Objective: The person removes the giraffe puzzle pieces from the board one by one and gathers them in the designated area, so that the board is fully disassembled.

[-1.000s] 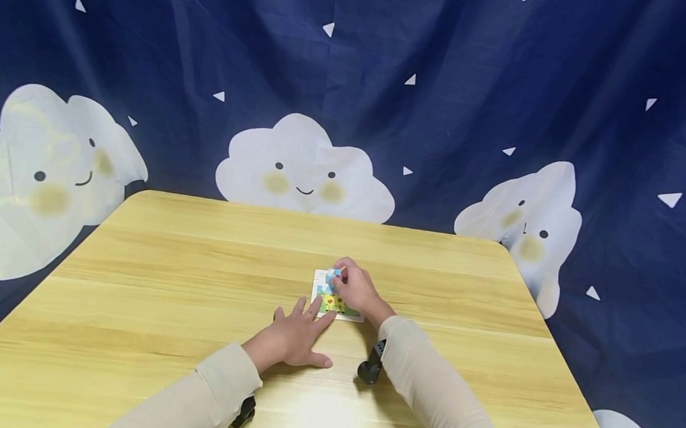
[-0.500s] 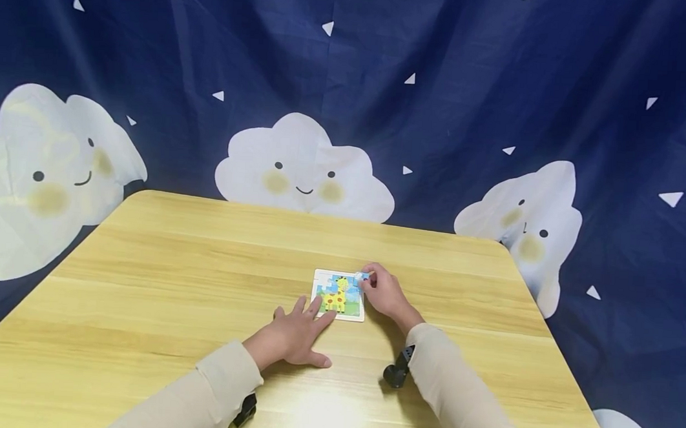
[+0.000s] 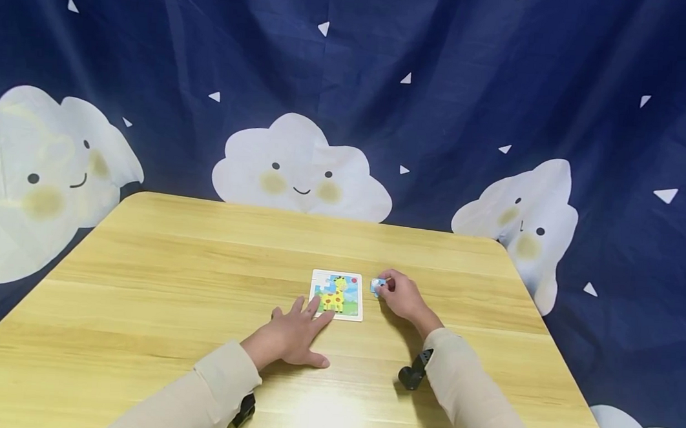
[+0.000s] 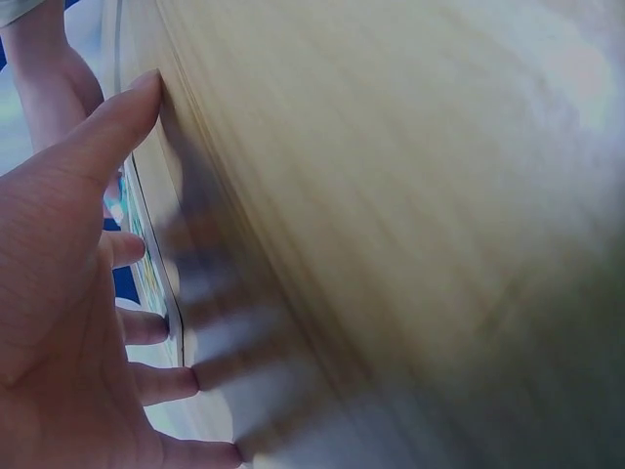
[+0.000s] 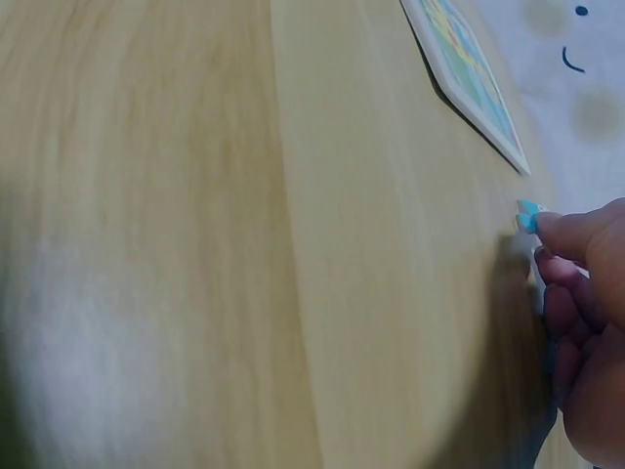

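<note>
A white-framed giraffe puzzle point(image 3: 339, 295) lies flat on the table, its upper left part white and a red dot at its upper right corner. The left hand point(image 3: 294, 336) is spread, fingertips at the puzzle's lower left edge; in the left wrist view the fingers of that hand point(image 4: 78, 293) reach the frame's edge. Just right of the puzzle, the right hand point(image 3: 404, 297) pinches a small blue puzzle piece point(image 3: 377, 285) between thumb and fingers. The right wrist view shows the blue piece point(image 5: 528, 216) at the fingertips of that hand point(image 5: 596, 313), apart from the puzzle point(image 5: 469, 68).
The wooden table point(image 3: 201, 245) has a rounded far edge. Behind it hangs a dark blue cloth point(image 3: 350, 78) printed with smiling white clouds and small triangles. A black device point(image 3: 413, 373) is on the right wrist, another point(image 3: 244, 410) on the left.
The right hand has moved right with the blue piece, from above the puzzle's upper part to the table beside it, uncovering the giraffe and the red dot. The left hand has stayed in place.
</note>
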A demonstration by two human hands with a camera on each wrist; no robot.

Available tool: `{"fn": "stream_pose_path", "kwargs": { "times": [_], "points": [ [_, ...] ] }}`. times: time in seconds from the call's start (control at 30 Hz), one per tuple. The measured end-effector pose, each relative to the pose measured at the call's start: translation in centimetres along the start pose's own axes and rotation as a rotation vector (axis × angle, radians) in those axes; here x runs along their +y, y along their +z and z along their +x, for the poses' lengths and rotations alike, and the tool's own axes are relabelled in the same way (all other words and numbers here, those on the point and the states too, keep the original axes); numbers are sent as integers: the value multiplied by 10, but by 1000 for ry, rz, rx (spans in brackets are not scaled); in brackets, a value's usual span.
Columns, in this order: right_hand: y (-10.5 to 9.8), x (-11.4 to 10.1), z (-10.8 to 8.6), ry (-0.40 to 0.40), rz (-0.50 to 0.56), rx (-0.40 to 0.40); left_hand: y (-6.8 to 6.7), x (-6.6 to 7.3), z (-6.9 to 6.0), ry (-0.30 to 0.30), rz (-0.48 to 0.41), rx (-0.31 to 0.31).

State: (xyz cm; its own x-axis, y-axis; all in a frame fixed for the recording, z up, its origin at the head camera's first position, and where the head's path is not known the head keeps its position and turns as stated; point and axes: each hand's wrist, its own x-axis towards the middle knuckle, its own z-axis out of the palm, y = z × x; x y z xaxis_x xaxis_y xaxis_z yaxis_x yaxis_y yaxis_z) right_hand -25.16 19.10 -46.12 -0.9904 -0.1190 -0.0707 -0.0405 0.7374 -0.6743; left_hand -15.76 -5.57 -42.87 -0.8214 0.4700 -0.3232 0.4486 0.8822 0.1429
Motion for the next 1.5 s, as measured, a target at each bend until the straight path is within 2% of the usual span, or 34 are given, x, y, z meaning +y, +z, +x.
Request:
{"fn": "stream_pose_path", "kwargs": {
  "times": [0.27, 0.57, 1.03, 1.27, 1.5],
  "points": [
    [-10, 9, -4, -16, -35, 16, 1, -2, 0, -6, -11, -3],
    [-13, 8, -7, -64, -63, 38, 2, -3, 1, -2, -10, 4],
    [-12, 11, -7, -35, -48, 46, 0, -1, 0, 2, -8, 1],
    [-11, 5, -5, 3, -18, 74, 1, -1, 0, 4, -17, 4],
    [-8, -9, -5, -52, -8, 97, 1, -2, 1, 3, -18, 2]
  ]
}}
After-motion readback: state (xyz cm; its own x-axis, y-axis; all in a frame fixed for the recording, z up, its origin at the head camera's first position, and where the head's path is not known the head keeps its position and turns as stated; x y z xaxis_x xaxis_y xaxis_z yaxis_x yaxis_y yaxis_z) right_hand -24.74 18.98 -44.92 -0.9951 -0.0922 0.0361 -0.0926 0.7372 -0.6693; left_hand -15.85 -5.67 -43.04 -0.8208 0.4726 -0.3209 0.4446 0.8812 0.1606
